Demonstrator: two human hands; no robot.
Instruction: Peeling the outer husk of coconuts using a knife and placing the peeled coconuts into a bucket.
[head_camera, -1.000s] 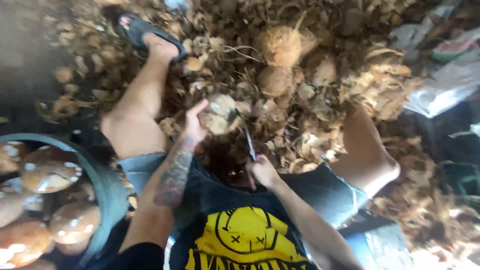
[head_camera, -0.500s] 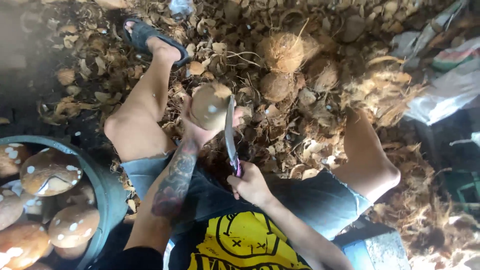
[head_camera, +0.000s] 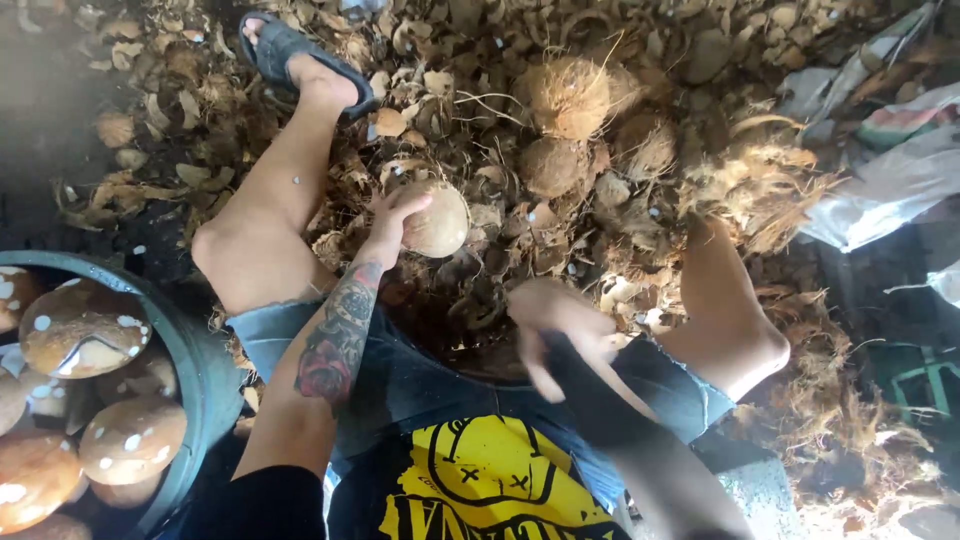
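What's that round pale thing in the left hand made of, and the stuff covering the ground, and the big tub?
The round thing held by the left hand looks like a husked coconut: hard, smooth, pale tan shell. The ground litter appears to be dry coconut husk, brown, fibrous and stringy. The tub looks like dark, matte plastic or rubber with a thick rim; which one is unclear.

A rough coconut-husking yard: the ground lies buried under brown fibrous husk scraps (head_camera: 700, 190), unpeeled hairy brown coconuts (head_camera: 570, 95) lie piled, and a round dark-green tub (head_camera: 205, 380) holds peeled ones.
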